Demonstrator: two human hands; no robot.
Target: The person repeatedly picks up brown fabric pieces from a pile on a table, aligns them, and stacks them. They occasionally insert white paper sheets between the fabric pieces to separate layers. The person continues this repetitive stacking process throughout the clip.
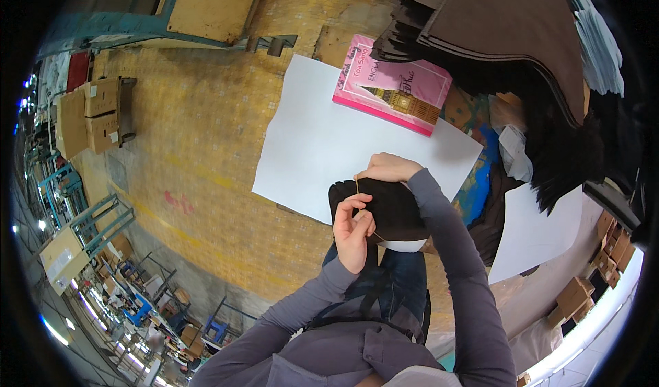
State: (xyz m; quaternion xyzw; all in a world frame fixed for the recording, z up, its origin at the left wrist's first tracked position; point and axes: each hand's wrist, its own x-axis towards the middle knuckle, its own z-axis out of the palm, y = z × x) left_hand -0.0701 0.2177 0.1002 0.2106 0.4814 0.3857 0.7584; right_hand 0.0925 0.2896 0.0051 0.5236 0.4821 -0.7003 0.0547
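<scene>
A bundle of dark cloth pieces (395, 212) lies at the near edge of the white sheet (302, 133), right in front of my body. My left hand (353, 232) is over the bundle's left side, fingers curled and pinching a thin tan strand (357, 189). At the bundle's far edge my right hand (388, 168) is closed, its fingertips at the strand's other end. The strand runs taut between both hands, and a piece of it trails past my left thumb across the cloth. Whether it is a string or a rubber band I cannot tell.
A pink book (391, 88) rests on the sheet's far part. Tall stacks of dark cut cloth (508, 30) overhang it at the far right. Crumpled clear plastic (515, 150) and another white sheet (539, 229) are at right. Cardboard boxes (103, 116) stand off to the left.
</scene>
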